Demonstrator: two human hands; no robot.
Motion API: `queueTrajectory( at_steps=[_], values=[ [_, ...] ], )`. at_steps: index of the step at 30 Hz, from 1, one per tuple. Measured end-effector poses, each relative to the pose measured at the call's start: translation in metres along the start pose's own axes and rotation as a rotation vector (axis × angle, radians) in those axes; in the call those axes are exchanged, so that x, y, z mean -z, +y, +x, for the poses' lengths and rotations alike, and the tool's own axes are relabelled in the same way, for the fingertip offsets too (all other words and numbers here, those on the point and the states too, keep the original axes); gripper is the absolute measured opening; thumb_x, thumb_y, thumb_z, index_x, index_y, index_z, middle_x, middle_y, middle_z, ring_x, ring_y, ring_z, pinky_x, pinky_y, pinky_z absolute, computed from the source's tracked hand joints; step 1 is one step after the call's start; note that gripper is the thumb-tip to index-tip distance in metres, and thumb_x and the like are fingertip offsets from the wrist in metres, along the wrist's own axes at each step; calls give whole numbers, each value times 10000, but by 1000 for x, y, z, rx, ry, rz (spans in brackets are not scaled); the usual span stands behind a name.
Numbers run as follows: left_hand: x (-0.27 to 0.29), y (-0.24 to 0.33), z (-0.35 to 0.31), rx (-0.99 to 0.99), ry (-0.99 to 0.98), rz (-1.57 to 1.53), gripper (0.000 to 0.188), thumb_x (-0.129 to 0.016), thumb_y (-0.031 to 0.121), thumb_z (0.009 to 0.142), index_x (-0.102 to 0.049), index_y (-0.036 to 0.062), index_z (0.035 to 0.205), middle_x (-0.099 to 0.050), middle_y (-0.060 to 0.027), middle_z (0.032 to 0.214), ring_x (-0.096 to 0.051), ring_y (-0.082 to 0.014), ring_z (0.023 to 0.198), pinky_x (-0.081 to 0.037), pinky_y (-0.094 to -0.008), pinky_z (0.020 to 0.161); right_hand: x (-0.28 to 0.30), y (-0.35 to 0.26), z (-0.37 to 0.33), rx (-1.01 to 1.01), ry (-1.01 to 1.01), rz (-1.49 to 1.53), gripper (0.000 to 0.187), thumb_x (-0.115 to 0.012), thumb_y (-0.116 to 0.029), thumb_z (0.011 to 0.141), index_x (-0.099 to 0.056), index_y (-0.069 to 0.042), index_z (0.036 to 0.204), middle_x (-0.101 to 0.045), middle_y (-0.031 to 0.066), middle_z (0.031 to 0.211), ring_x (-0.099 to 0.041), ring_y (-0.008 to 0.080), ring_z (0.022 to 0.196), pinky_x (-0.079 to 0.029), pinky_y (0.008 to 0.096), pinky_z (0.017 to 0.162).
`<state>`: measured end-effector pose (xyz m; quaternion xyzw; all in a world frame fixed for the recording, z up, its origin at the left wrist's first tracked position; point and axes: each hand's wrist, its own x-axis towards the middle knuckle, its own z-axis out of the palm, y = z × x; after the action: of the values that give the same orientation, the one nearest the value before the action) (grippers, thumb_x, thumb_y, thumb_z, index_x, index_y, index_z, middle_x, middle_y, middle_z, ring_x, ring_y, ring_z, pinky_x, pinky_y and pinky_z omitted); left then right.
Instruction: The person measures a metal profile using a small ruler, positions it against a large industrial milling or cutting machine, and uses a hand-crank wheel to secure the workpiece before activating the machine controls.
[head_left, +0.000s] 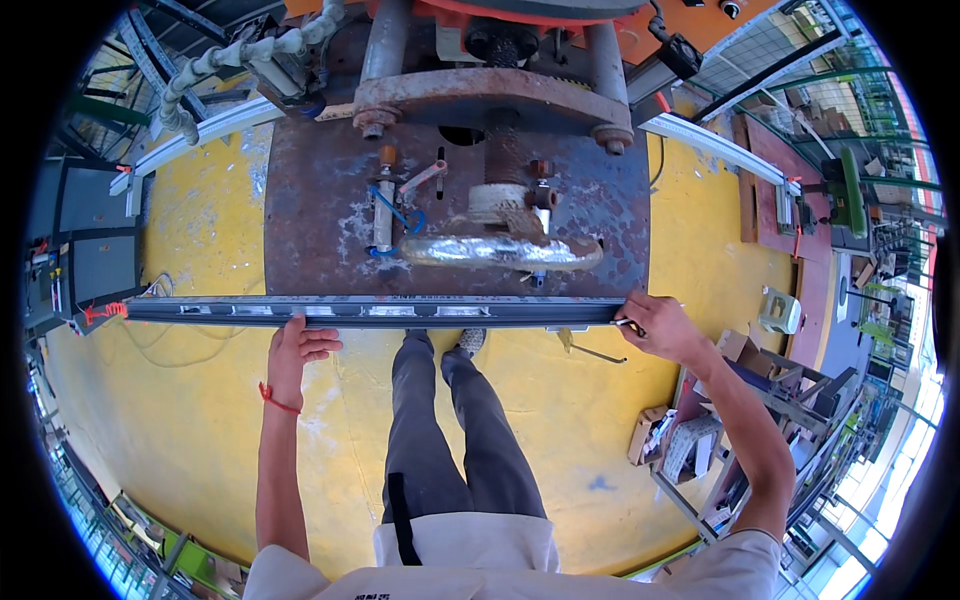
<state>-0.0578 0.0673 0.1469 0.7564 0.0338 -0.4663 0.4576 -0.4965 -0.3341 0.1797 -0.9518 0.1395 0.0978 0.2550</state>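
Fingers [638,311] on profile [270,319], yellow floor [600,425]

The person wears a pale, short-sleeved shirt [465,542] with a small dark printed marking [373,597] on the chest, and dark grey trousers [425,440], crossed at the left thigh by a black strap [401,515]. A thin red cord bracelet [280,400] circles the left wrist. Speckled grey footwear [471,341] shows on the right foot.

"how's the bare, slack-fingered left hand [303,348] posed?"
"fingers [322,347] extended rightward, forearm [280,470] nearly straight."
"and the bare, curled right hand [655,327]?"
"fingers [637,310] bent inward, elbow [780,470] bent outward."
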Motion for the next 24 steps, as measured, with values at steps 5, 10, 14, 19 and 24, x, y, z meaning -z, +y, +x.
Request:
queueTrajectory(
  at_steps=[5,10,14,19,24],
  values=[
    [-5,-11,32,113,-15,54,520,-406,456,1085,-677,14,1049,-798,-153,1017,-790,-242,904,-555,-349,824,-23,9,5,19,-42,-62,111,-737,-130,885,-662,-81,951,-629,71,904,-691,295,781,-568,421,656],
    [-5,-12,49,107,-3,94,497,-426,466,1089,-657,27,1049,-798,-153,1010,-786,-246,907,-557,-374,811,-31,10,3,28,27,-85,114,-740,-124,878,-677,-87,966,-648,73,896,-691,287,762,-577,402,663],
    [-9,-11,57,22,4,90,489,-444,472,1095,-652,31,1052,-797,-156,1003,-782,-244,903,-562,-378,801,-29,11,2,-20,68,-92,114,-731,-139,896,-656,-81,959,-637,74,899,-690,286,791,-577,414,679],
    [-13,-9,55,14,7,112,496,-442,500,1102,-645,47,1085,-793,-157,1060,-780,-256,956,-565,-386,838,-26,8,4,-62,56,-110,140,-751,-164,911,-656,-81,970,-642,77,907,-693,291,797,-577,409,683],
    [-16,-13,50,51,3,47,555,-411,517,1103,-671,27,1112,-794,-148,1047,-766,-241,943,-555,-386,844,-26,8,-2,-156,145,132,278,-822,-236,911,-670,-56,1057,-682,87,955,-684,284,748,-569,384,688]
  ],
)
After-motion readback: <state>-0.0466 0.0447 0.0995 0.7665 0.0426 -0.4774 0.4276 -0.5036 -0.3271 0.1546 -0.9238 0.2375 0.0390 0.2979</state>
